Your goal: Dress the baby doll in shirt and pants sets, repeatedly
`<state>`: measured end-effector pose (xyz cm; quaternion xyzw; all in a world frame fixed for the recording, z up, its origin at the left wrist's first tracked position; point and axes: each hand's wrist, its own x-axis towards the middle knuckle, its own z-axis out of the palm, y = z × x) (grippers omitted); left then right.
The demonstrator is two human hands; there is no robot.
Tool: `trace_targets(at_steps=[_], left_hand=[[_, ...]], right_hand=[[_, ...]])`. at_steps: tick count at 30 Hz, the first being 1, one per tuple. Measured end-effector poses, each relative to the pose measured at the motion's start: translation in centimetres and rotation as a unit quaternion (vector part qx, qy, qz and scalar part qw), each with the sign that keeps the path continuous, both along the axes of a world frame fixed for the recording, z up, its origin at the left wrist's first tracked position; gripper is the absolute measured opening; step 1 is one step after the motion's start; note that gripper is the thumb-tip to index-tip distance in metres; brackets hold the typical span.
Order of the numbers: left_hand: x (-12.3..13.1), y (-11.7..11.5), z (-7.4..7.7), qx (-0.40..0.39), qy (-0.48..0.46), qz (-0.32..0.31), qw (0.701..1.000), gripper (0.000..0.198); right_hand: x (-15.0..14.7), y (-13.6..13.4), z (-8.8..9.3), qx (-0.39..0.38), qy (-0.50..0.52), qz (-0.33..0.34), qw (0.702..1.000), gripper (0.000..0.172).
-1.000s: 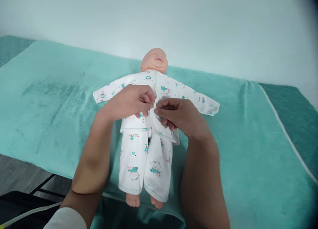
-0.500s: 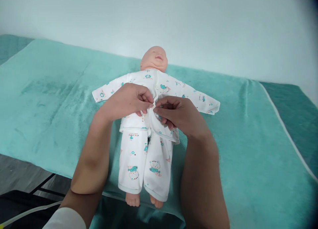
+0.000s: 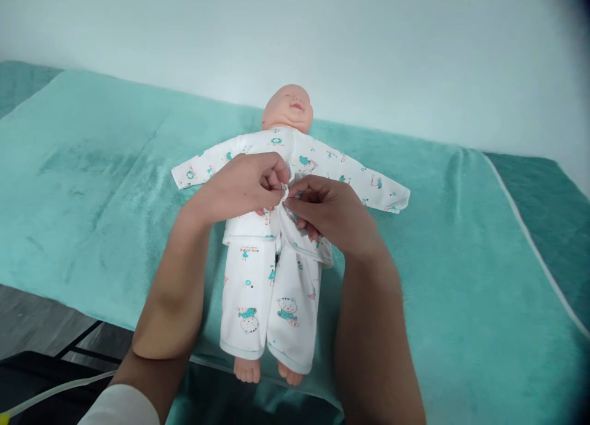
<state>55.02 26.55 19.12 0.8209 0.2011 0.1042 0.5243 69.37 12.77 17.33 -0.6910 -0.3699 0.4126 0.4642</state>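
Observation:
A baby doll [image 3: 289, 107] lies on its back on a teal blanket [image 3: 92, 185], arms spread, dressed in a white printed top [image 3: 332, 163] and matching trousers [image 3: 271, 302]. Both of my hands meet over the doll's chest. My left hand [image 3: 244, 185] pinches the left front edge of the top. My right hand [image 3: 329, 213] pinches the right front edge against it, fingertips touching at a small fastening. The lower flap of the top hangs loose below my right hand. The doll's bare feet [image 3: 265, 371] stick out near the blanket's front edge.
The teal blanket covers a table that runs to a pale wall [image 3: 369, 43] behind. A darker teal cover [image 3: 553, 216] shows at the right. A dark floor and a pale tube [image 3: 46, 395] lie at the lower left, below the table edge.
My hands have shifted slightly upward along the top's front opening and closed tighter together. The doll has not moved.

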Motion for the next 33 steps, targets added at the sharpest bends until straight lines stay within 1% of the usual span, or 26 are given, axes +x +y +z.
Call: trace_targets(at_steps=[7, 15, 23, 28, 33], left_hand=[[0.09, -0.06, 0.01, 0.024, 0.007, -0.006, 1.000, 0.025], [0.16, -0.15, 0.26, 0.066, 0.026, -0.019, 0.997, 0.026], [0.17, -0.32, 0.24, 0.109, 0.021, -0.019, 0.994, 0.023], [0.18, -0.29, 0.28, 0.111, 0.023, -0.021, 0.993, 0.022], [0.29, -0.27, 0.28, 0.079, 0.018, -0.017, 0.997, 0.022]], right_hand=[[-0.17, 0.06, 0.07, -0.008, -0.015, 0.001, 1.000, 0.009], [0.21, -0.31, 0.12, -0.004, 0.000, 0.043, 0.999, 0.012], [0.47, -0.21, -0.22, -0.002, 0.028, 0.034, 0.999, 0.017], [0.52, -0.21, -0.27, 0.000, 0.028, 0.037, 0.999, 0.018], [0.49, -0.18, -0.33, 0.012, 0.032, 0.038, 0.999, 0.023]])
